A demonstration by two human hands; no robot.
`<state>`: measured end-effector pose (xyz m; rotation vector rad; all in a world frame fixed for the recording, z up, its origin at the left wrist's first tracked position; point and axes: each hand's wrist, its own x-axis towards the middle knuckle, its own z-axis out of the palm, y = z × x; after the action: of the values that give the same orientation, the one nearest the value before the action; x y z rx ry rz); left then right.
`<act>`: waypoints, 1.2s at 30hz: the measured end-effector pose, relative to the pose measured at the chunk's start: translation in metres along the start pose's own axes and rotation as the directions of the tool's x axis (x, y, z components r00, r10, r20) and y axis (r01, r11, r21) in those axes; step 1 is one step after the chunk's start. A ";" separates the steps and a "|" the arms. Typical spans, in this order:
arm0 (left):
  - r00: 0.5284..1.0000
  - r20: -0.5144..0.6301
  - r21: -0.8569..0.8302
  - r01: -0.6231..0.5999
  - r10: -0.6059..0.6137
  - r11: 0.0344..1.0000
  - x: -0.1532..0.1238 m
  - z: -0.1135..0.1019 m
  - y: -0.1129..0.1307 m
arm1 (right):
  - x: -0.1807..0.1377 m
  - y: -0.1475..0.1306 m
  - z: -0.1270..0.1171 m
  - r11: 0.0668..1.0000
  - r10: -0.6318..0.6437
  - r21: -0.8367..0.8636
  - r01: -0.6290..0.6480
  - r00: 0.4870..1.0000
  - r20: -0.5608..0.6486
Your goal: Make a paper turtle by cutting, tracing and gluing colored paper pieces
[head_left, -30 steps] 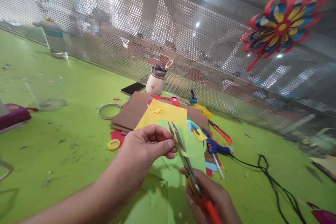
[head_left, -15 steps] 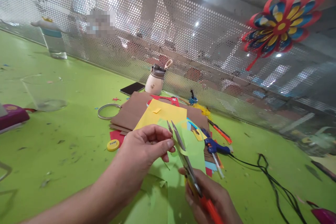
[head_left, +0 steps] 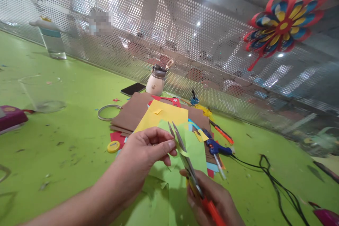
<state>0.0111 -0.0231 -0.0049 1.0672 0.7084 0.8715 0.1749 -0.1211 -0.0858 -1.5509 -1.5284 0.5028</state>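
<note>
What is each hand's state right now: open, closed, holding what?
Left hand: closed, pinching the green paper.
Right hand: closed around the scissors, blades parted at the paper.

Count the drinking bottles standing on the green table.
2: a clear plastic bottle with teal band at far left; a small white bottle with dark lid behind the brown cardboard sheet.

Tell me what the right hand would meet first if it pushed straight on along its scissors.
Likely the light green paper sheet, which lies between the blades of the orange-handled metal scissors; depth beyond is unclear.
</note>
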 end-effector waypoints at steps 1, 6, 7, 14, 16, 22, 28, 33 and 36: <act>1.000 0.010 0.015 0.006 -0.006 1.000 0.000 0.000 0.000 | 0.000 0.000 0.000 1.000 -0.010 -0.002 0.010 1.000 -0.004; 0.999 0.040 0.056 0.031 -0.033 0.998 0.002 -0.001 -0.002 | 0.001 -0.002 -0.001 0.997 -0.042 -0.063 0.040 0.999 -0.027; 0.999 0.039 0.059 0.033 -0.035 0.998 0.003 -0.001 -0.002 | 0.001 -0.003 -0.001 0.996 -0.049 -0.073 0.046 0.998 -0.033; 0.999 0.025 0.092 0.038 -0.041 0.995 0.002 0.001 0.002 | 0.002 -0.006 -0.002 0.993 -0.068 -0.099 0.064 0.997 -0.040; 0.999 0.019 0.096 0.037 -0.039 0.995 0.000 0.002 0.003 | 0.003 -0.006 -0.002 0.994 -0.057 -0.095 0.053 0.998 -0.041; 0.999 -0.015 0.097 0.033 -0.031 0.995 0.000 0.003 0.004 | 0.002 0.000 0.000 0.999 -0.041 0.003 0.041 0.999 -0.004; 0.999 -0.031 0.093 0.033 -0.030 0.995 0.002 0.003 0.004 | 0.001 -0.001 0.000 0.997 -0.063 -0.055 0.062 0.998 -0.023; 0.999 -0.035 0.072 0.040 -0.038 0.997 0.002 0.004 0.005 | 0.001 -0.003 0.001 0.996 -0.071 -0.063 0.068 0.996 -0.049; 0.998 -0.047 0.075 0.037 -0.034 0.996 0.000 0.006 0.005 | 0.001 -0.004 0.000 0.994 -0.084 -0.078 0.079 0.995 -0.057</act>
<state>0.0147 -0.0243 0.0013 1.1023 0.8016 0.8461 0.1724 -0.1203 -0.0819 -1.5397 -1.5734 0.3527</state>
